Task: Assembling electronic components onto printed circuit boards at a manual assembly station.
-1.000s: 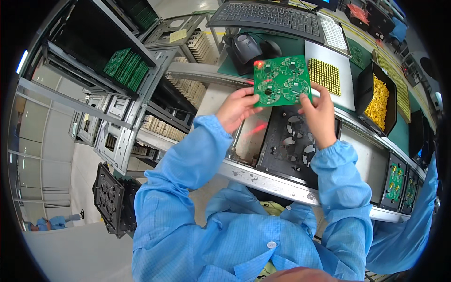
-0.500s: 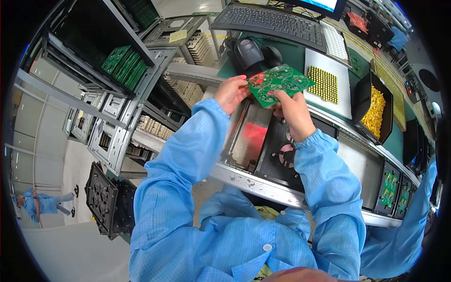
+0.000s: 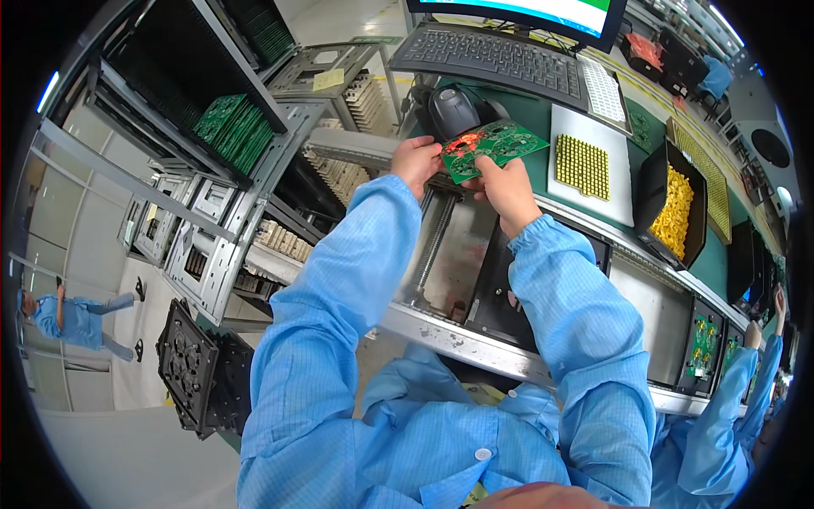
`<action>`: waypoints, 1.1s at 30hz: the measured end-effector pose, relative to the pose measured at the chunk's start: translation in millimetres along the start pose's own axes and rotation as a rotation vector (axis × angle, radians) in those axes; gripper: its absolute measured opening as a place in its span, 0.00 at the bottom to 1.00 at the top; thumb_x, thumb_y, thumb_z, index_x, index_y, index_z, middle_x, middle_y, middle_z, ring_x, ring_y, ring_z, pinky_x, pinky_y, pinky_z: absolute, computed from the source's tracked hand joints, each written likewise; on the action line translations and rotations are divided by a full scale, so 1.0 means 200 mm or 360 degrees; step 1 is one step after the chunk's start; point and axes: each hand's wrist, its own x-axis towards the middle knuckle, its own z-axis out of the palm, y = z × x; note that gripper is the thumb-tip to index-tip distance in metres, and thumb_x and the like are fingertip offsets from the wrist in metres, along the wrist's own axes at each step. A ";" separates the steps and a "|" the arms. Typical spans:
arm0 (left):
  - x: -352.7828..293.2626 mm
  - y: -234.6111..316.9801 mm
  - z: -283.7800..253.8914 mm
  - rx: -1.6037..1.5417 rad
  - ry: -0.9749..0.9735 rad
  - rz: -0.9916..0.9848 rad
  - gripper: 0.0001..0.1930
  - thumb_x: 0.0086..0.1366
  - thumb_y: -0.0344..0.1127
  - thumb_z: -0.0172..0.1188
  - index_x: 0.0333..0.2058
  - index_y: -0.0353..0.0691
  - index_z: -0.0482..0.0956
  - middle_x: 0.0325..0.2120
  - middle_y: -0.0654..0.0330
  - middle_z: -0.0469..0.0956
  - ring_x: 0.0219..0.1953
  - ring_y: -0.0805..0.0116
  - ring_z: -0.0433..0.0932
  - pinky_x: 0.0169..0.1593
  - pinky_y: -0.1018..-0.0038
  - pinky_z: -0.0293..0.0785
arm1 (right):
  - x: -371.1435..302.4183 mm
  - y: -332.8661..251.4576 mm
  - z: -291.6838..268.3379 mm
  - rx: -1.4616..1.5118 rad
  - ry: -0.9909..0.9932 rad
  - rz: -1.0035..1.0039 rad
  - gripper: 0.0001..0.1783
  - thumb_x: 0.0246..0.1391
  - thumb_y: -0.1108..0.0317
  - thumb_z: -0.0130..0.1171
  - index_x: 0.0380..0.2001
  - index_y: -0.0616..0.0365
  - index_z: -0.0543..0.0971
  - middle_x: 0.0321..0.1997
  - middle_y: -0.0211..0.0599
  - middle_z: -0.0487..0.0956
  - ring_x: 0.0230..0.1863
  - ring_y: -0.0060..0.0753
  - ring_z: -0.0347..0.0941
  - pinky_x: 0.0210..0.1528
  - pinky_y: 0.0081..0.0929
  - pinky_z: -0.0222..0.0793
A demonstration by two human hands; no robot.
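A green circuit board (image 3: 514, 145) is held up in both hands, tilted, in front of a black barcode scanner (image 3: 452, 110). A red glow lies on the board's left part. My left hand (image 3: 415, 165) pinches the left edge of the board. My right hand (image 3: 506, 189) grips its near edge, thumb on top and the other fingers mostly hidden below. Beneath the hands runs a metal conveyor (image 3: 458, 333) carrying a black fixture plate (image 3: 500, 293), partly covered by my right forearm.
A keyboard (image 3: 500, 58) and monitor stand at the back. On the right are a tray of small yellow parts (image 3: 583, 167) and a black bin of yellow pieces (image 3: 676, 208). A rack of green boards (image 3: 231, 127) stands left. A co-worker's hands (image 3: 753, 336) show far right.
Both hands have shifted the board slightly left and lower, closer to the scanner, and its red glow is brighter. At far right the co-worker's hands have come into view.
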 end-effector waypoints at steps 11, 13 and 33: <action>-0.40 -0.10 -0.05 0.0562 -0.0090 0.0285 0.20 0.71 0.32 0.64 0.58 0.37 0.73 0.46 0.58 0.79 0.39 0.71 0.81 0.41 0.74 0.79 | -0.41 -0.03 -0.50 -0.0138 -0.0175 -0.0007 0.18 0.69 0.63 0.59 0.58 0.59 0.76 0.52 0.33 0.83 0.47 0.25 0.79 0.49 0.25 0.73; -0.42 -0.21 -0.19 0.0847 -0.0143 0.0762 0.18 0.69 0.32 0.65 0.55 0.37 0.74 0.47 0.57 0.80 0.38 0.71 0.81 0.43 0.73 0.78 | -0.48 0.01 -0.75 -0.0406 -0.0334 -0.0249 0.19 0.69 0.70 0.59 0.59 0.64 0.74 0.50 0.32 0.84 0.49 0.22 0.79 0.54 0.26 0.74; -0.78 -0.31 0.29 0.1505 -0.0886 0.1459 0.08 0.58 0.26 0.68 0.37 0.41 0.83 0.41 0.58 0.77 0.47 0.55 0.78 0.51 0.63 0.75 | -0.34 0.26 -1.13 -0.0872 0.0112 -0.0146 0.16 0.50 0.60 0.79 0.31 0.60 0.84 0.28 0.30 0.84 0.31 0.17 0.77 0.33 0.23 0.71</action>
